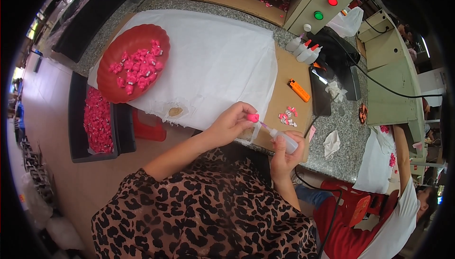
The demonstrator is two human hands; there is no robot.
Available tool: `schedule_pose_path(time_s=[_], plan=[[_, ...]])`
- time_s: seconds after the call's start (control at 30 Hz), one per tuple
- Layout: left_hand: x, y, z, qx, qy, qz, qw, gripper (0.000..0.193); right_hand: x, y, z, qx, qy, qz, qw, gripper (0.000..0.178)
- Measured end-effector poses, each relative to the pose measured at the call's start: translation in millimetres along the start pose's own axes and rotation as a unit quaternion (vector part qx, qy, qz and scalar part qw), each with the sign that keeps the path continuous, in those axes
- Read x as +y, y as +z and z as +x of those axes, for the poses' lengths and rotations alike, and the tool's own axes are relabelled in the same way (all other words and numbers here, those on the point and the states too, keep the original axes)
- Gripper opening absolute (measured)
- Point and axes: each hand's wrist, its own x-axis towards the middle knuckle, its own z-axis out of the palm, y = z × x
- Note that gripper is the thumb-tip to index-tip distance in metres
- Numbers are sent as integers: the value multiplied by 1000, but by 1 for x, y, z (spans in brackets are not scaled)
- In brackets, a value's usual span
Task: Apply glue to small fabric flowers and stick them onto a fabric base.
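Observation:
Between the fingertips of my left hand [231,124] is a small pink plastic piece [252,117]. My right hand [283,157] grips a translucent squeeze bottle [287,141], tilted so that its thin purple nozzle [265,126] points at the pink piece. The tip is at or very near the piece; I cannot tell if they touch. Both hands are over the front edge of the table. Just right of them, several small pink and white pieces [288,117] lie on brown cardboard [275,107]. An orange lighter [299,90] rests beyond those pieces.
A red scalloped bowl [106,76] of pink pieces stands on white paper [213,50]. At the lower left is a dark bin [76,136] full of them. White bottles [303,50] stand at the back right, near a machine with buttons [318,15]. Another person [374,226] sits at right.

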Motion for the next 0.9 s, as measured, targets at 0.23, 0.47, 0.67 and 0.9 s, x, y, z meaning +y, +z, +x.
schedule_pose_path(time_s=[0.23,0.47,0.67,0.9], plan=[[-4,4,-1,31,31,15,999,21,-1,3,-1,-4,-11,0,1000,16],[-5,5,0,43,40,30,998,21,8,-5,-3,-28,-69,-82,994,16],[-5,5,0,44,41,34,998,17,8,-5,-2,-27,-81,-88,992,16],[-4,6,0,49,34,44,997,17,9,-6,-3,-30,-99,-105,989,16]])
